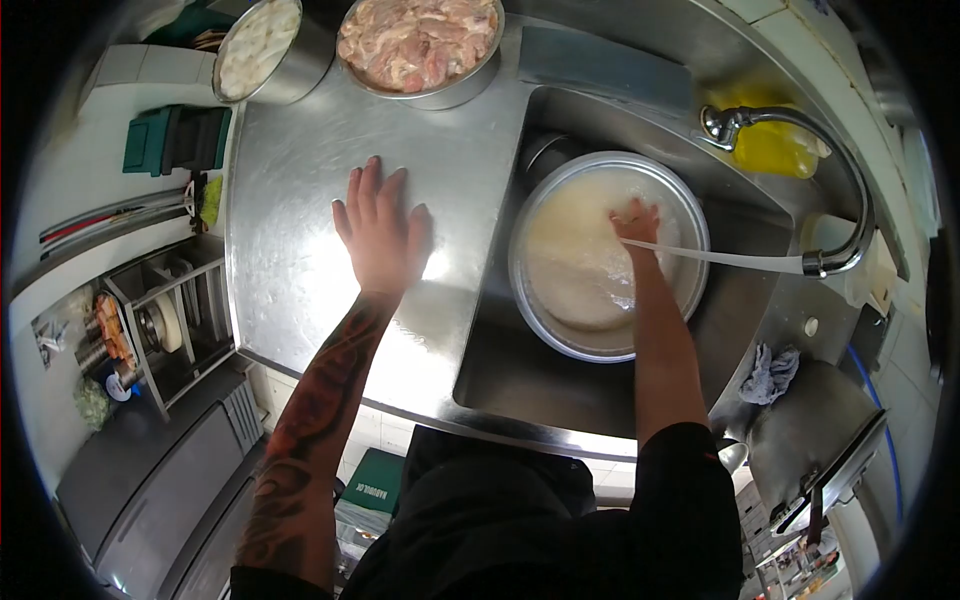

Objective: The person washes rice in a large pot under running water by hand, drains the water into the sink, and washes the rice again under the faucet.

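My left hand [378, 232] lies flat on the steel counter [290, 200], fingers spread, holding nothing. A large round metal pot [520, 290] stands in the sink and holds cloudy, whitish water [575, 240]. A pale mass shows under the surface; I cannot make out its grain. My right hand [636, 222] reaches into the pot at the water's surface, its fingers apart and partly wet. From the curved faucet [850, 240] a stream of water [730, 256] runs leftward across the pot's rim and meets my right hand near the wrist.
A bowl of raw meat [420, 45] and a metal container of white pieces [260, 50] stand at the counter's back. Yellow liquid in a jug [775, 145] sits behind the faucet. A grey cloth [770, 373] and a large wok [810, 430] lie right of the sink [560, 385].
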`<action>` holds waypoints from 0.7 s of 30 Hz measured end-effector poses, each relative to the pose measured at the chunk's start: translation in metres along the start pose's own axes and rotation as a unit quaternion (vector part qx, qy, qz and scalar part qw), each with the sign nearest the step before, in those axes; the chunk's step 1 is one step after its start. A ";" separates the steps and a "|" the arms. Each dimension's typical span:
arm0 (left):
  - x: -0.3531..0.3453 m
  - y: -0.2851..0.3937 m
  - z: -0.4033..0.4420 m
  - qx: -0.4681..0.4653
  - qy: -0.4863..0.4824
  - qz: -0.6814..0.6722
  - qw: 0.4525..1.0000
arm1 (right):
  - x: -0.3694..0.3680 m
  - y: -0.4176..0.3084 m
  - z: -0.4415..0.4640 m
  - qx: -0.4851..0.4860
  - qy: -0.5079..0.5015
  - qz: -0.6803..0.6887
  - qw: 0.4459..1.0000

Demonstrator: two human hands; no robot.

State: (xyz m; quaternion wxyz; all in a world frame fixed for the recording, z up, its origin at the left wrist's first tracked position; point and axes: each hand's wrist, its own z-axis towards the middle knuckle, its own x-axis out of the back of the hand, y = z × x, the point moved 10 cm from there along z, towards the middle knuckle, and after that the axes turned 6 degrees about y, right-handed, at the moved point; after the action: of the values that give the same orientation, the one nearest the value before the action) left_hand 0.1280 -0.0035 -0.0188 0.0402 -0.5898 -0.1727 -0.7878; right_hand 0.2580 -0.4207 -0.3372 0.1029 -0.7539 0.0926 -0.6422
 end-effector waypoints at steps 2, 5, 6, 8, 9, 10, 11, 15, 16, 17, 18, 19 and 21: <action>0.000 0.000 0.000 -0.001 0.001 0.002 1.000 | -0.008 -0.015 -0.019 -0.072 0.004 -0.035 0.997; 0.000 0.000 0.000 -0.004 0.002 -0.001 1.000 | -0.020 -0.037 -0.054 -0.097 -0.056 -0.077 0.991; 0.001 0.001 0.000 -0.005 0.003 -0.001 1.000 | -0.017 -0.048 -0.070 -0.090 -0.072 -0.064 0.991; 0.002 0.002 0.000 -0.004 0.004 -0.004 1.000 | -0.011 -0.051 -0.093 -0.083 -0.084 -0.055 0.992; 0.003 0.002 0.001 -0.003 0.004 -0.003 1.000 | -0.019 -0.052 -0.103 -0.072 -0.112 -0.025 0.991; 0.003 0.001 0.001 -0.003 0.007 -0.005 1.000 | -0.029 -0.052 -0.112 -0.062 -0.140 0.005 0.988; 0.002 0.001 0.001 -0.004 0.008 0.001 1.000 | -0.039 -0.045 -0.117 -0.061 -0.138 0.003 0.989; 0.004 0.002 0.001 -0.005 0.009 -0.008 1.000 | -0.036 -0.017 -0.131 -0.059 -0.050 0.234 0.969; 0.004 0.001 0.002 -0.005 0.011 -0.009 1.000 | -0.033 -0.018 -0.131 -0.056 -0.046 0.310 0.948; 0.004 0.000 0.001 -0.002 0.008 -0.002 1.000 | -0.027 -0.020 -0.129 -0.055 -0.045 0.311 0.948; 0.003 0.001 0.000 -0.001 0.004 0.004 1.000 | -0.034 -0.009 -0.131 -0.144 -0.092 0.393 0.904; 0.003 0.003 0.000 -0.006 0.002 0.001 1.000 | -0.040 0.000 -0.140 -0.233 -0.135 0.468 0.842; 0.003 0.004 0.000 -0.003 0.010 -0.007 1.000 | -0.023 0.014 -0.119 -0.166 -0.087 0.372 0.909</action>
State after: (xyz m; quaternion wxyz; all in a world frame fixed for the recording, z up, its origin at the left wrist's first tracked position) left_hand 0.1282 -0.0069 -0.0146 0.0345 -0.5810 -0.1739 -0.7944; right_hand 0.1364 -0.4319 -0.3449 0.2158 -0.7239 0.4622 -0.4645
